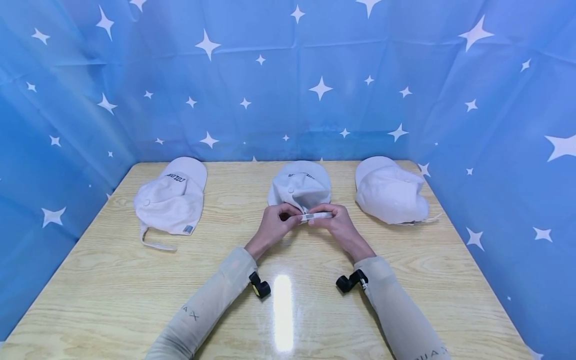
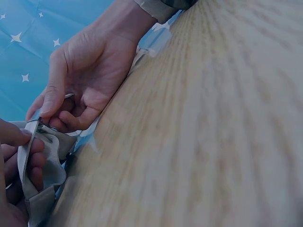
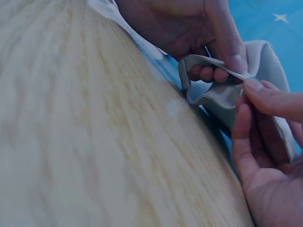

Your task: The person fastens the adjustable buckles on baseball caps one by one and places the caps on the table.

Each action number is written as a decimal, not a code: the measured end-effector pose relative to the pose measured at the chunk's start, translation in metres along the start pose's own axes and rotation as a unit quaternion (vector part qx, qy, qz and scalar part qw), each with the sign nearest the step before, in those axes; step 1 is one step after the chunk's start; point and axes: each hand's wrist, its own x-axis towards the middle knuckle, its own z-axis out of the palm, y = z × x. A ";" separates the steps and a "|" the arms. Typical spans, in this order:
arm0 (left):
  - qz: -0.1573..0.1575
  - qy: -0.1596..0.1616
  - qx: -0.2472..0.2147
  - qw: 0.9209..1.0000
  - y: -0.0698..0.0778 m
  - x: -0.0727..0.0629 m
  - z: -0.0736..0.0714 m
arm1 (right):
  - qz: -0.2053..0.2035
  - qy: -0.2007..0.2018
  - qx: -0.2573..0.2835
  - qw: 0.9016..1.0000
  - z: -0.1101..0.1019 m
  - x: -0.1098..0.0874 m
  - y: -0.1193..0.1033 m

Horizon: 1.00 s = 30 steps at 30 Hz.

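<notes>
A white baseball cap (image 1: 297,182) with dark lettering sits at the middle back of the table, brim pointing away. My left hand (image 1: 280,220) pinches the cap's back strap (image 1: 321,215) between thumb and fingers from the left. Close beside it, my right hand (image 1: 333,221) pinches the same strap from the right. A small grey piece shows on the strap between the two sets of fingertips. In the left wrist view, the strap (image 2: 27,165) bows into a loop below the right hand's thumb. The right wrist view shows both thumbs meeting at the strap (image 3: 208,60).
At the back left lies a second white cap (image 1: 168,200), its strap hanging loose onto the table. A third white cap (image 1: 390,192) lies at the back right, a thin strap end sticking out. A blue star-patterned curtain (image 1: 270,110) surrounds the wooden table (image 1: 225,320).
</notes>
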 end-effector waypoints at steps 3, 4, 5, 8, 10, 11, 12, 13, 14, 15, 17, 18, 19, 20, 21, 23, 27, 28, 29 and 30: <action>-0.003 0.001 0.001 1.000 0.001 0.000 0.000 | -0.004 -0.002 0.003 1.000 0.000 0.000 -0.001; -0.002 0.001 0.002 1.000 0.001 0.000 0.000 | -0.005 -0.003 0.004 1.000 0.000 0.000 -0.001; -0.003 0.001 0.003 1.000 0.001 0.000 0.000 | -0.005 -0.005 0.007 1.000 0.000 0.000 -0.001; -0.002 0.002 0.007 1.000 0.002 0.000 0.001 | -0.006 -0.012 0.019 1.000 0.002 0.001 -0.001; 0.000 0.000 0.007 1.000 0.001 0.000 0.001 | -0.005 -0.015 0.028 0.999 0.003 0.001 -0.001; 0.001 -0.002 0.005 1.000 0.001 -0.001 0.001 | -0.005 -0.016 0.031 0.999 0.003 0.002 -0.001; 0.003 -0.001 0.006 1.000 0.001 0.000 0.001 | -0.006 -0.015 0.031 0.999 0.004 0.002 -0.001; 0.003 -0.001 0.005 1.000 0.000 0.000 0.001 | -0.006 -0.013 0.030 0.999 0.004 0.002 -0.001; 0.002 0.001 0.003 1.000 0.000 0.000 0.000 | -0.006 -0.009 0.028 1.000 0.004 0.002 -0.001; 0.002 0.006 0.001 1.000 -0.001 0.000 -0.001 | -0.006 -0.006 0.026 1.000 0.004 0.002 0.000; -0.001 0.015 -0.009 1.000 -0.003 0.001 -0.002 | -0.006 0.000 0.017 1.000 0.003 0.002 0.001; -0.002 0.021 -0.016 1.000 -0.003 0.001 -0.003 | -0.006 0.002 0.016 1.000 0.003 0.002 0.001; -0.003 0.026 -0.027 0.999 -0.003 0.001 -0.005 | -0.007 0.005 0.016 1.000 0.003 0.002 0.001; -0.003 0.032 -0.038 0.999 -0.004 0.002 -0.006 | -0.006 0.007 0.017 1.000 0.003 0.002 0.001; -0.003 0.038 -0.047 0.998 -0.004 0.002 -0.007 | -0.006 0.009 0.020 1.000 0.002 0.002 0.001; -0.002 0.048 -0.065 0.997 -0.005 0.003 -0.009 | -0.006 0.011 0.026 1.000 0.002 0.002 0.001; -0.002 0.072 -0.061 0.996 -0.005 0.003 -0.012 | -0.001 0.015 0.037 0.999 0.002 0.001 0.000; -0.002 0.075 -0.056 0.996 -0.005 0.002 -0.012 | 0.002 0.015 0.043 0.999 0.001 0.001 0.000; -0.003 0.075 -0.050 0.996 -0.005 0.002 -0.013 | 0.004 0.016 0.050 0.999 0.001 0.001 0.000; -0.003 0.070 -0.044 0.997 -0.005 0.002 -0.013 | 0.006 0.017 0.061 0.998 0.001 0.001 0.000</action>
